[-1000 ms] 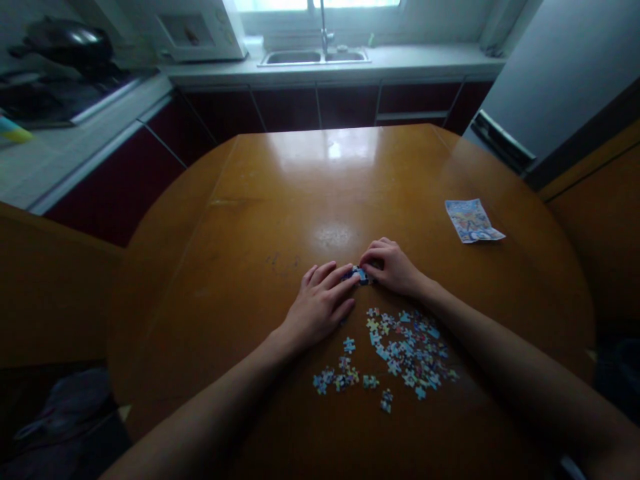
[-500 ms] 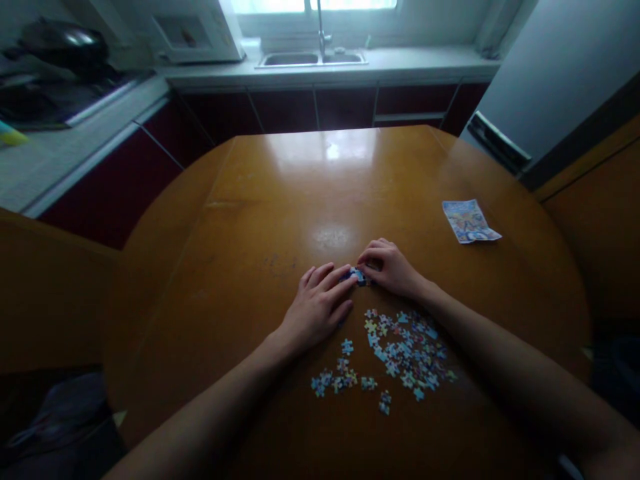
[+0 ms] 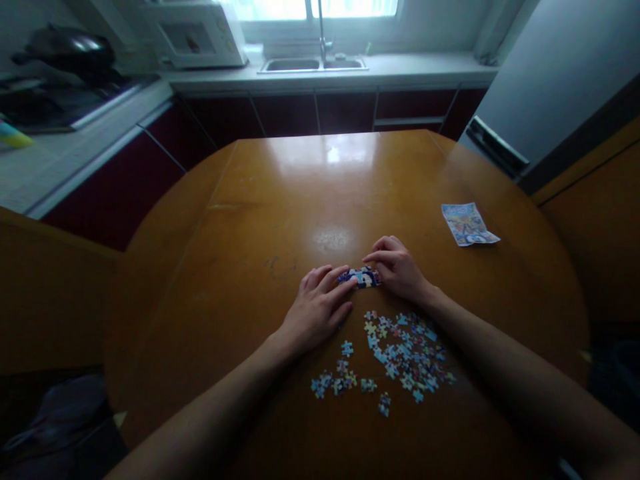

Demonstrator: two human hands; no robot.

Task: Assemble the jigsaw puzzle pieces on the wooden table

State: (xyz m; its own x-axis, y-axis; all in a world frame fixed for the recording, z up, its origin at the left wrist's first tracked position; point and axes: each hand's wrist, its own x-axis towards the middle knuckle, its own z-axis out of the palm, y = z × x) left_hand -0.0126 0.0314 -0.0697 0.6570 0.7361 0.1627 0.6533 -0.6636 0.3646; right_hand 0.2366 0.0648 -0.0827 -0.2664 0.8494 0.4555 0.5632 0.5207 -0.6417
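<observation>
A small joined section of jigsaw puzzle (image 3: 369,279), blue, white and dark, lies flat on the wooden table between my hands. My left hand (image 3: 318,303) lies palm down with fingers spread, its fingertips resting on the section's left end. At the right end is my right hand (image 3: 399,270), its index finger stretched over the top edge and its thumb apart from it, low by the section. The other fingers of that hand are curled. No piece shows between them. Loose puzzle pieces (image 3: 407,353) are scattered nearer to me, below the right hand.
A smaller cluster of pieces (image 3: 334,381) lies left of the main pile. The creased picture sheet (image 3: 469,225) is at the right of the table (image 3: 280,193). Beyond are a counter with a sink (image 3: 293,65), a microwave (image 3: 195,37) and a stove with a pan (image 3: 75,50).
My right hand has shifted slightly right and its pinch has opened, with the index finger now extended. More of the joined puzzle section shows. My left hand has stayed nearly still.
</observation>
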